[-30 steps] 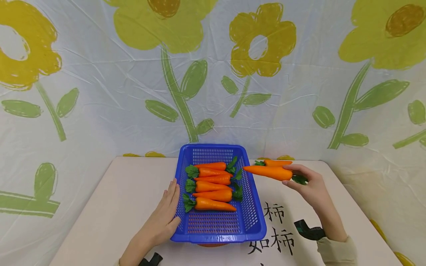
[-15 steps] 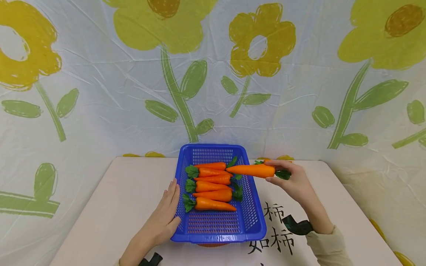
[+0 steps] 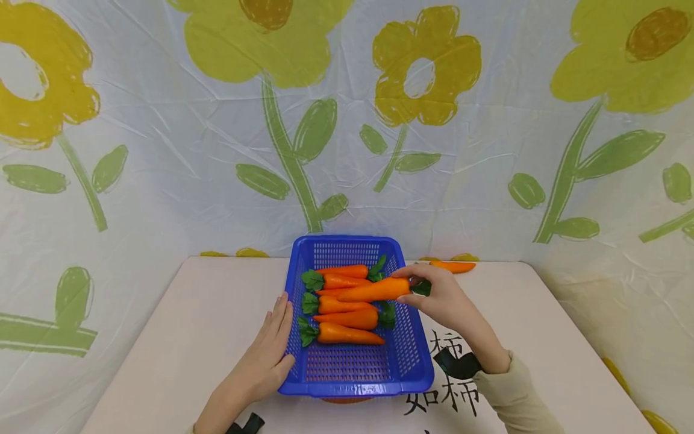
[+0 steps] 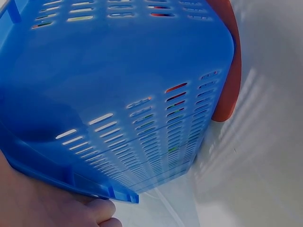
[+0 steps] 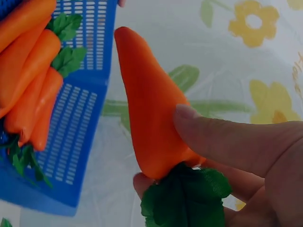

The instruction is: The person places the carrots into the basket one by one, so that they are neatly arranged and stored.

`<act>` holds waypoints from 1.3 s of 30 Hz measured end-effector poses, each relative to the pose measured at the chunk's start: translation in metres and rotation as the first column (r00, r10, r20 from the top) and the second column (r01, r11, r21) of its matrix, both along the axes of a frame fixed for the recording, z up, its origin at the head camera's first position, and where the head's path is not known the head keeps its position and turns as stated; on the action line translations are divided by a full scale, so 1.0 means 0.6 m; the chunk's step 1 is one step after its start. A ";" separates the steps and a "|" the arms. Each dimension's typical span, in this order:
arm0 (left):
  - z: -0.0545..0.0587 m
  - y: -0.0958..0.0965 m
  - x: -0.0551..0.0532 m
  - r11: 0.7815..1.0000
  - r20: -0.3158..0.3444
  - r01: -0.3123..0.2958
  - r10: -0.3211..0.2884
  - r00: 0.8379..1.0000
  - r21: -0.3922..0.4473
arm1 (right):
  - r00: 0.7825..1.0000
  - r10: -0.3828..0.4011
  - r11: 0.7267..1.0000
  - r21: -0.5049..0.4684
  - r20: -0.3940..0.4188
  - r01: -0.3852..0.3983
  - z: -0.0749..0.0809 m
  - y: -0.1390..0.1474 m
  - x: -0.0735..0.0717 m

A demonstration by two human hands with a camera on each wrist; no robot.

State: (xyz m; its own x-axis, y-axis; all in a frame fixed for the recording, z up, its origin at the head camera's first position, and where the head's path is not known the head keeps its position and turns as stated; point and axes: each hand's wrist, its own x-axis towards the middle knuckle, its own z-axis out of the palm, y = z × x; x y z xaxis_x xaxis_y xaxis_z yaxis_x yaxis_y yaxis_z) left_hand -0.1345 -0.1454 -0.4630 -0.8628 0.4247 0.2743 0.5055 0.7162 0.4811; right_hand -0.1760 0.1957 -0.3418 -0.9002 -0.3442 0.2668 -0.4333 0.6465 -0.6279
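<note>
My right hand [image 3: 441, 295] pinches an orange carrot [image 3: 374, 292] with green cloth-like leaves near its leafy end, thumb against one side. The carrot is above the blue perforated basket [image 3: 347, 389], its tip pointing left over the carrots inside. Several carrots [image 3: 349, 333] lie crosswise there in a row, leaves on alternating sides. Along the basket's left rim rests my left hand [image 3: 267, 343], fingers straight. In the left wrist view, fingertips [image 4: 102, 210] show right at the rim. The right wrist view has the held carrot [image 5: 149, 109] with the thumb on its thick end.
Another carrot [image 3: 455, 266] lies at the table's far edge, partly behind my right hand. A reddish-brown object [image 3: 347, 400] sticks out under the basket's front. Black characters [image 3: 461, 395] mark the pale tabletop [image 3: 217, 313]. A flower-patterned cloth [image 3: 206, 199] hangs behind the table.
My right hand has carried the carrot leftward from beside the basket to over the row inside. The carrot at the far edge shows more now. The left hand and basket stay in place.
</note>
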 end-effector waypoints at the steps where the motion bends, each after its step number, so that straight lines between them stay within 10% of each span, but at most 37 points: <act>1: -0.001 0.000 0.000 1.000 0.003 -0.001 0.001 1.000 0.001 | 1.000 0.018 1.000 0.018 0.006 -0.018 -0.001 -0.006 -0.001; 16: -0.003 -0.001 0.001 1.000 0.005 -0.002 0.002 1.000 -0.007 | 0.970 0.184 0.951 0.222 0.159 -0.217 -0.039 -0.094 -0.003; 30: -0.001 -0.001 0.002 1.000 0.006 0.004 -0.004 1.000 0.001 | 0.965 0.058 0.869 0.463 0.254 -0.174 -0.054 -0.117 -0.012; 39: -0.003 0.000 0.000 1.000 0.003 0.005 -0.006 1.000 0.013 | 0.940 -0.043 0.756 0.626 0.338 -0.191 -0.081 -0.133 -0.025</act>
